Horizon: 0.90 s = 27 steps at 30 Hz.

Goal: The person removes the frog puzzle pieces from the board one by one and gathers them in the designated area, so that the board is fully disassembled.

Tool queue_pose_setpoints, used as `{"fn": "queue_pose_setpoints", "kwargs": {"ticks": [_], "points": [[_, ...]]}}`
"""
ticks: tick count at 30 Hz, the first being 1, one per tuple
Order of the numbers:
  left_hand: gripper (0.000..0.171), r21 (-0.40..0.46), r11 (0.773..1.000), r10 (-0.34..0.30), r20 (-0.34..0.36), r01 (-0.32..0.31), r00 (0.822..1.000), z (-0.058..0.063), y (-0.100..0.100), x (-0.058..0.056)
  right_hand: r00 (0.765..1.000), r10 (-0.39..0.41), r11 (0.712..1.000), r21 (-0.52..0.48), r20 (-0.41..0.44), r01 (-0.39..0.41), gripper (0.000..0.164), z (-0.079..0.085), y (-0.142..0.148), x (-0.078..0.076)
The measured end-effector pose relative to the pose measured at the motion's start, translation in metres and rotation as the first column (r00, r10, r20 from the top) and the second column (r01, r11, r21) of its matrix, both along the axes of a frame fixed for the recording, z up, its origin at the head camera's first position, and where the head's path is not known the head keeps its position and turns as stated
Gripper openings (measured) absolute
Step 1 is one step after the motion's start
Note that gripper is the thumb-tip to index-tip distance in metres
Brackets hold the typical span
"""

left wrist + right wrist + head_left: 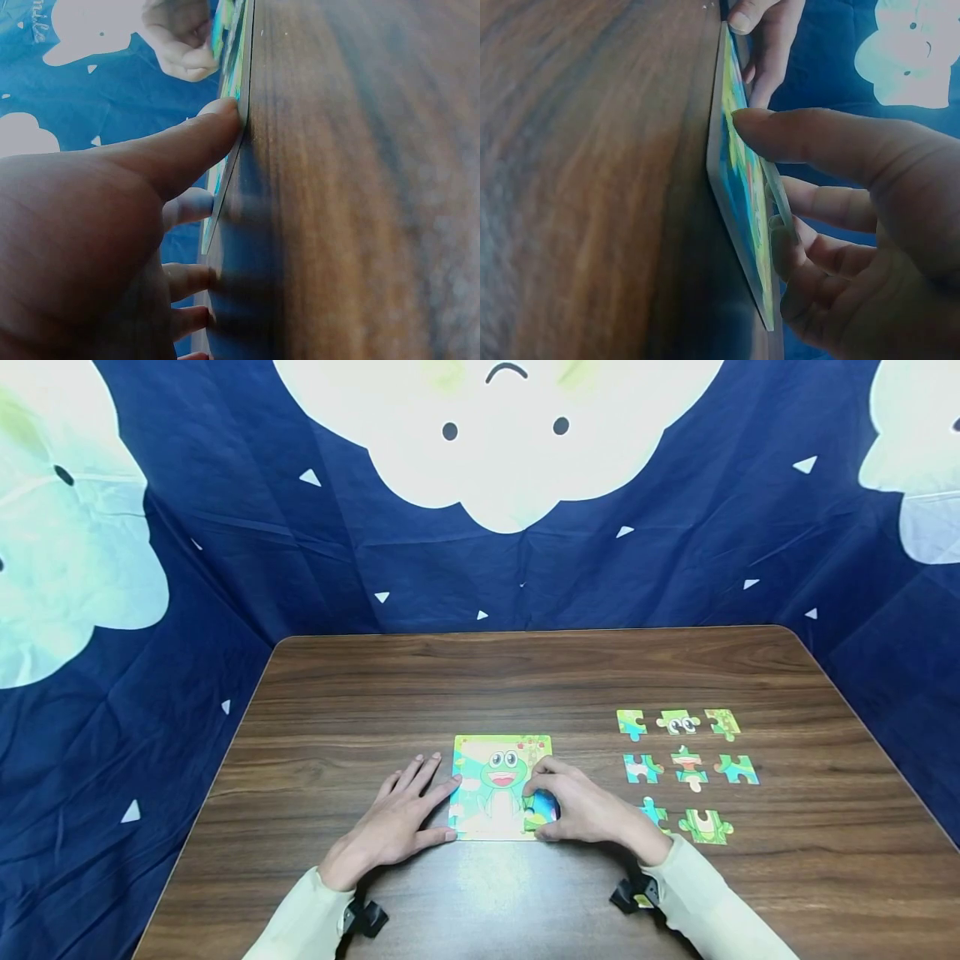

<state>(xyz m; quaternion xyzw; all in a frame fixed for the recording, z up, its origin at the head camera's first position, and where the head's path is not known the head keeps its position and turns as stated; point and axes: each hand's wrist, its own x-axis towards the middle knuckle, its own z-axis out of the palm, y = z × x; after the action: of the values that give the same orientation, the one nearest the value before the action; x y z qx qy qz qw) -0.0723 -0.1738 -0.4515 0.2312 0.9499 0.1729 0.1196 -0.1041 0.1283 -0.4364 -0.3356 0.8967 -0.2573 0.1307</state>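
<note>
A square puzzle board (491, 752) with a printed smiling green frog lies on the table in the head view. My left hand (401, 814) rests flat at its left side, with the thumb and a finger touching the edge and the other fingers spread on the wood. Over the board's lower right corner, my right hand (581, 802) pinches a green puzzle piece (534, 817) between thumb and fingers. In the right wrist view this puzzle piece (778, 196) stands tilted against the board (739, 161), its far edge lifted. The fingers partly hide it.
Several loose puzzle pieces lie in rows at the right, among them one with frog eyes (679, 722) and one with a green body (707, 827). My right forearm partly covers a blue piece (654, 811). Blue cloth (517, 577) hangs behind the brown wooden table (337, 693).
</note>
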Motion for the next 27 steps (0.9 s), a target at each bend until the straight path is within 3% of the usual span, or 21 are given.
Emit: {"fn": "queue_pose_setpoints", "kwargs": {"ticks": [11, 27], "points": [[0.069, -0.012, 1.0, 0.016, 0.032, -0.016, 0.999, 0.001, 0.002, -0.001, 1.0, 0.016, 0.998, -0.056, 0.002, -0.015, 0.038, 0.011, 0.015, 0.001], [0.068, -0.017, 1.0, 0.012, 0.013, -0.012, 1.0, 0.0, 0.001, 0.0, 0.995, -0.055, 0.996, -0.079, -0.08, 0.049, 0.039, 0.022, 0.068, 0.004]]}}
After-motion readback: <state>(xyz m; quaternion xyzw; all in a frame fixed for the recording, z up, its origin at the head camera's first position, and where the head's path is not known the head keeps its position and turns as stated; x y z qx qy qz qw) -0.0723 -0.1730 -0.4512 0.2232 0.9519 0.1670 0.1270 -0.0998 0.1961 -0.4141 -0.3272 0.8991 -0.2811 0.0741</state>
